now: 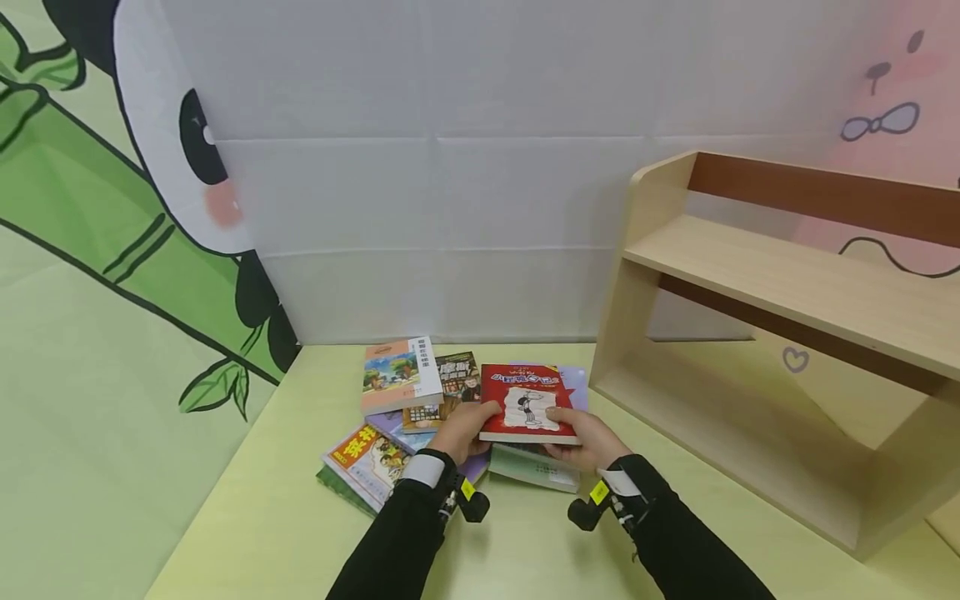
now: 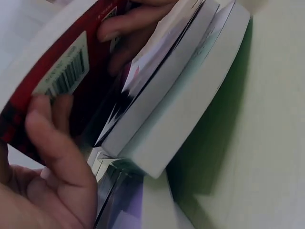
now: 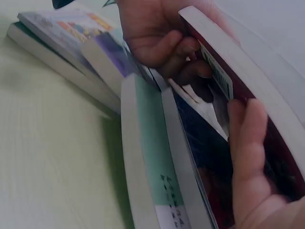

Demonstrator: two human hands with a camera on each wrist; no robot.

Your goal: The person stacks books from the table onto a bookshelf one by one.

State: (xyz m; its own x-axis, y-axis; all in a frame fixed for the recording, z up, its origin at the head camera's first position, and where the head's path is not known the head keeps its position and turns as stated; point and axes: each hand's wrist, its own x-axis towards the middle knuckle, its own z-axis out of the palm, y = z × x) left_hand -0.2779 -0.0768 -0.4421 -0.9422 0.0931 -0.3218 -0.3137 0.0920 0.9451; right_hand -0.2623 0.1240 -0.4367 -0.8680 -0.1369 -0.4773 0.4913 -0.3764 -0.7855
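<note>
A red paperback book (image 1: pixel 529 398) with a cartoon figure on its cover is held above a pile of books. My left hand (image 1: pixel 462 429) grips its left edge, thumb on the cover and fingers underneath. On the opposite edge, my right hand (image 1: pixel 588 439) holds it the same way. Both wrist views show fingers against its back cover, beside a barcode (image 2: pixel 66 71). Beneath the red book lie a green-spined book (image 3: pixel 155 129) and a dark-covered book (image 3: pixel 198 148), stacked.
Left of the hands, an orange-bordered book (image 1: pixel 397 375), a brown book (image 1: pixel 459 379) and a yellow-and-red comic-style book (image 1: pixel 371 458) overlap on the pale yellow table (image 1: pixel 247 517). A wooden two-level shelf (image 1: pixel 787 283) stands at the right. Behind hangs a printed cloth (image 1: pixel 450 192).
</note>
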